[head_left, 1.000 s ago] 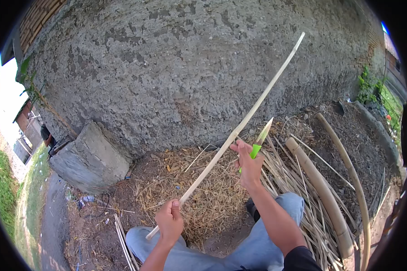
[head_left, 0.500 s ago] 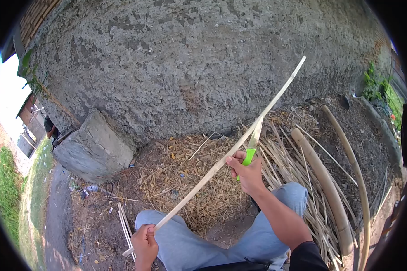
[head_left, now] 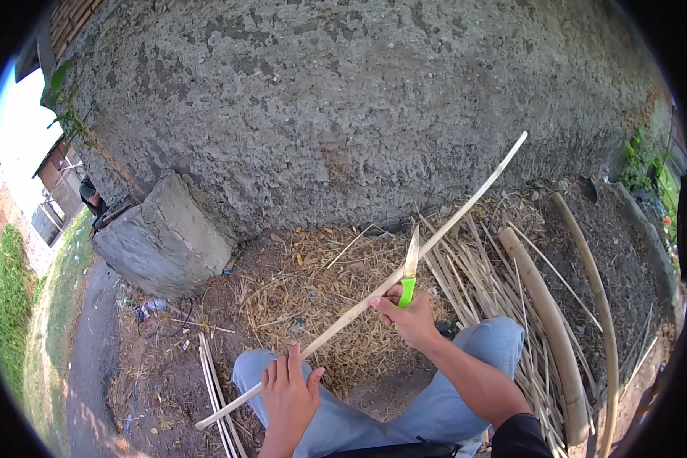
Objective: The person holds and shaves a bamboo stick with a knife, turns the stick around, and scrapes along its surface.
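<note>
A long pale strip of split bamboo or wood point(head_left: 340, 327) slants across in front of me, its far end bent upward at the right. My right hand point(head_left: 414, 319) is closed round the green handle of a knife point(head_left: 408, 291), its thumb pressed on the strip. The blade points up and stands beside the strip. Near the strip's lower end, my left hand point(head_left: 290, 393) lies over it, fingers stretched out and thumb apart. Part of the strip is hidden behind that hand.
Many thin strips point(head_left: 496, 298) lie on the ground at the right, next to a thick bamboo piece point(head_left: 542, 328) and a curved pole point(head_left: 591, 290). A few strips point(head_left: 217, 389) lie at left. Ahead stand a rough wall point(head_left: 343, 99) and a concrete block point(head_left: 168, 237). A person point(head_left: 91, 197) is far left.
My left hand has opened from its grip and moved up and right along the strip. My right hand has lowered slightly with the knife, whose blade now points more upright. The strip's far end is lower.
</note>
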